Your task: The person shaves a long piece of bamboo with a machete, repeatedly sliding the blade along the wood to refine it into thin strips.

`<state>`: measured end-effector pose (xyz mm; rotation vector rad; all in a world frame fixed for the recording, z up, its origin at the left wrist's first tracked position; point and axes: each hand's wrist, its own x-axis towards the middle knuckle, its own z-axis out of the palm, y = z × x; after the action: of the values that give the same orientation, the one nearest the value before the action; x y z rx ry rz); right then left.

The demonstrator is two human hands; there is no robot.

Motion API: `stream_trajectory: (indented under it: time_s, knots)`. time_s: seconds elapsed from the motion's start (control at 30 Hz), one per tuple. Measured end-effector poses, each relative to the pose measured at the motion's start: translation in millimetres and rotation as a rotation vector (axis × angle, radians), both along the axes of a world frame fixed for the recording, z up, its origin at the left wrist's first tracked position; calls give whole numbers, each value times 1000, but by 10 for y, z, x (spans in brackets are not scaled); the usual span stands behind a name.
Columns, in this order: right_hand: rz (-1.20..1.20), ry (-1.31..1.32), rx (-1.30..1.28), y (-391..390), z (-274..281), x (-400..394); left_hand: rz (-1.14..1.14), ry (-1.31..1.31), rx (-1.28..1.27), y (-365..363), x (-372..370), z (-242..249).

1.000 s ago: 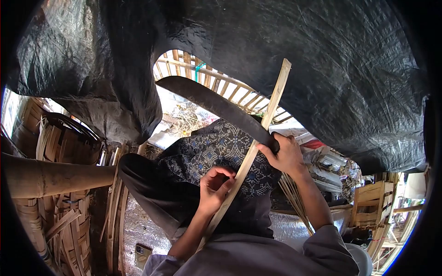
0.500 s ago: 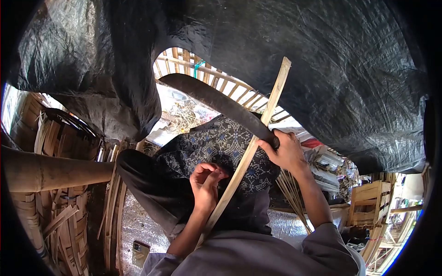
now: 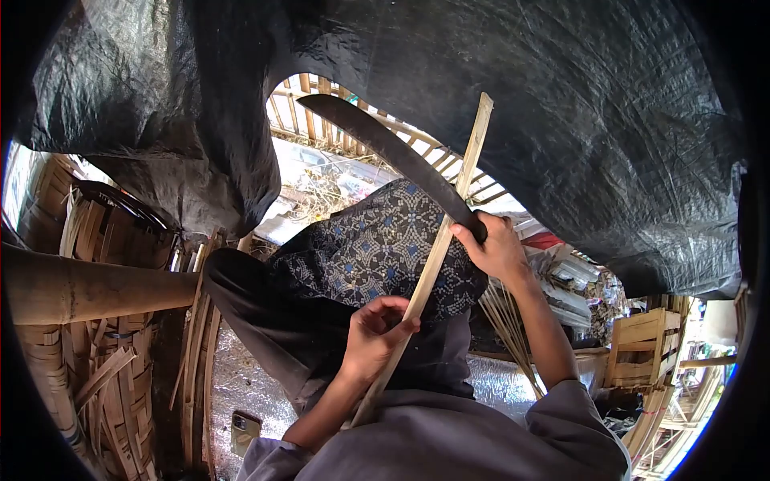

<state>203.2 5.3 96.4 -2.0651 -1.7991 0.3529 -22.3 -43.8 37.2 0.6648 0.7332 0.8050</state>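
Note:
A long pale bamboo strip slants from my waist up past my lap. My left hand is closed on its lower part, thumb and fingers pinching it. In my right hand is a machete, gripped by its handle, which the fingers mostly hide. The dark curved blade points to the upper left and crosses the strip just beyond my right thumb. A dark patterned cloth covers my lap under both hands.
Black plastic sheeting hangs ahead and overhead. A thick bamboo pole and woven baskets stand at left. A phone lies by my left side. Thin bamboo sticks and a wooden crate are at right.
My left hand has moved right and closed on the bamboo strip, having been beside it. The machete blade has tilted up more steeply, and my right hand has shifted slightly upward.

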Motion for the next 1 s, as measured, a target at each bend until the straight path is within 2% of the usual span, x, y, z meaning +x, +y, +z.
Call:
stream_trajectory:
  time_s: [0.03, 0.1, 0.13, 0.17, 0.23, 0.3, 0.37, 0.5, 0.6, 0.67, 0.8, 0.87, 1.0]
  knots:
    - [-5, 14, -8, -4, 8, -1, 56, -20, -2, -8, 12, 8]
    - [-3, -2, 30, -13, -55, 25, 224, -310, -350, 45, -9, -37]
    - [3, -14, 67, -20, -84, 34, 268, -349, -477, 66, -13, -17]
    - [2, -11, 60, -24, -79, 38, 269, -345, -483, 60, -8, -24]
    - [-44, 84, -14, -21, -52, 29, 379, -573, -653, 48, -4, -66]
    - [-55, 33, -7, -34, -54, 12, 428, -589, -668, 50, 13, -110]
    - [-71, 40, -7, -47, -63, 17, 437, -659, -553, 28, 11, -136]
    - [-49, -29, 71, -52, -149, 47, 423, -638, -490, 22, 7, -126]
    - [-71, 51, 11, -60, -85, 0, 363, -607, -426, 12, 3, -116]
    - [-74, 64, 44, -64, -102, -3, 286, -460, -384, 15, 6, -53]
    - [-91, 77, 12, -68, -61, -30, 182, -387, -312, -24, 1, -66]
    - [-91, 37, 39, -73, -92, -19, 169, -232, -71, -54, 17, -22]
    - [-57, 53, 73, -69, -99, -8, 132, -61, 117, -70, -2, -10]
